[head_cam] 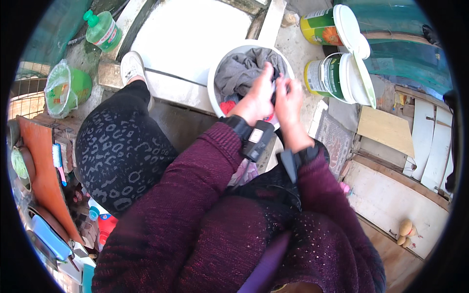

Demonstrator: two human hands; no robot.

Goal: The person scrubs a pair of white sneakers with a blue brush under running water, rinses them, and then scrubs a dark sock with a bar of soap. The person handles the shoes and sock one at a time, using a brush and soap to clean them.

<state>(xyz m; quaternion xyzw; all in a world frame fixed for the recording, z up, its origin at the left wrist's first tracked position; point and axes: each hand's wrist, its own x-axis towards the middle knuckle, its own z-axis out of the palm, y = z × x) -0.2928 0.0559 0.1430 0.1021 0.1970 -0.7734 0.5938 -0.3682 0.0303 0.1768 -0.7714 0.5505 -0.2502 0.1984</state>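
Note:
A round white basin [212, 86] stands just in front of me with laundry in it. Bunched grey cloth [234, 75] fills its far and left part, and a red cloth [228, 106] shows at the near side. Over the basin, my left hand [259, 96] and my right hand [289, 99] are close together. A dark piece of cloth [274, 75] is gripped between them, largely covered by the fingers. Black devices are strapped to both wrists.
A white slab or trough [190, 33] lies beyond the basin. Two lidded green-and-yellow buckets [318, 27] lie or stand at right. A green pump bottle [106, 34] and a green bucket [82, 88] are at left. A scrub brush [58, 161] lies beside an orange board [40, 157].

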